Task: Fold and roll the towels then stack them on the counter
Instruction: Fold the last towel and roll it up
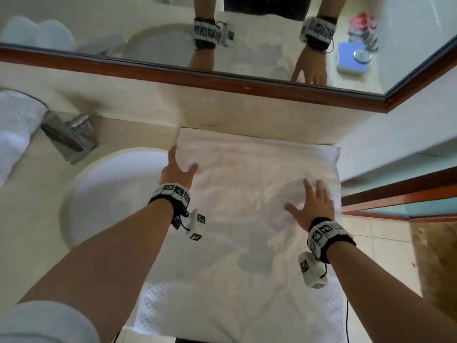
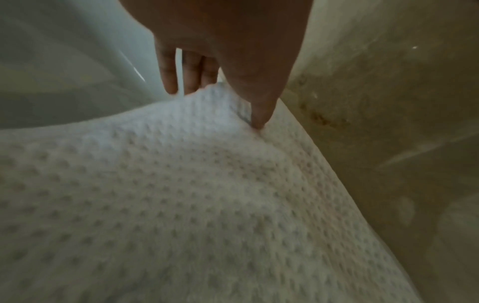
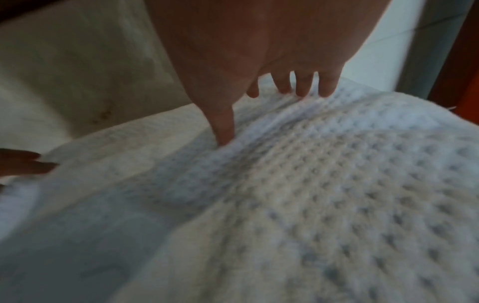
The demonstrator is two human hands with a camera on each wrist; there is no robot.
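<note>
Towel spread flat on counter, both hands on it.
White towel (image 1: pixel 247 199) lies beside the sink (image 1: pixel 111 194). Left hand (image 1: pixel 176 169) presses its left edge, right hand (image 1: pixel 312 201) its right side; fingers straight, hands well apart.

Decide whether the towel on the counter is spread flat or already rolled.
Spread flat, not rolled: the towel lies open across the counter, with the left hand and right hand on it.

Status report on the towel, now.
Left hand flat at towel's left edge, right hand pressing flat on its right. Towel spread on counter, unrolled. Nothing obstructing.
</note>
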